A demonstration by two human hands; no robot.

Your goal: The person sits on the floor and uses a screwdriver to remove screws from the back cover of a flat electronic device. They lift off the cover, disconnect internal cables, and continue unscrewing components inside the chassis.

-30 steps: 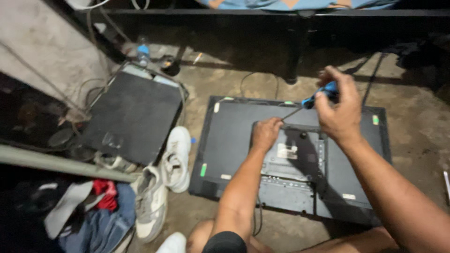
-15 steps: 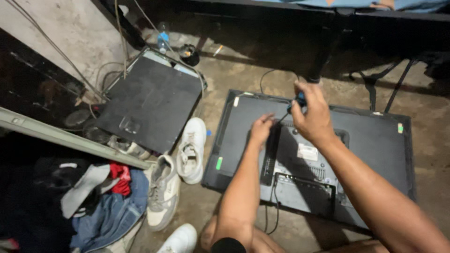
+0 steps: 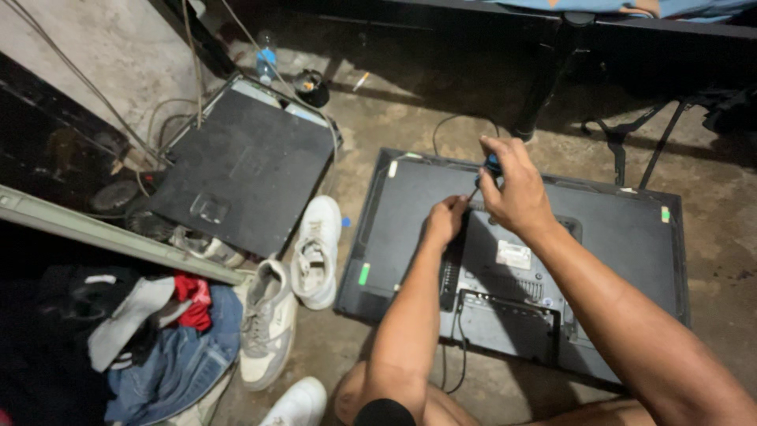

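Observation:
A flat black monitor (image 3: 623, 237) lies face down on the concrete floor, its back panel up. My right hand (image 3: 514, 185) grips a screwdriver with a blue handle (image 3: 490, 167), whose thin shaft slants down toward the panel's upper middle. My left hand (image 3: 446, 218) rests closed on the panel beside the shaft's tip, fingers pinched around it. Whether the tip sits in a screw is hidden by the fingers. A cable (image 3: 457, 351) runs from the monitor's rear toward my knees.
A second dark flat panel (image 3: 244, 173) lies to the left by the wall. White sneakers (image 3: 315, 248) and another pair (image 3: 264, 327) sit between the panels. Clothes (image 3: 169, 347) are piled at lower left. A plastic bottle (image 3: 266, 59) and black stand legs (image 3: 623, 134) are at the back.
The view shifted so the monitor sits further right. Both hands moved from the panel's middle to its upper left part, the right hand lowering the screwdriver closer to the surface.

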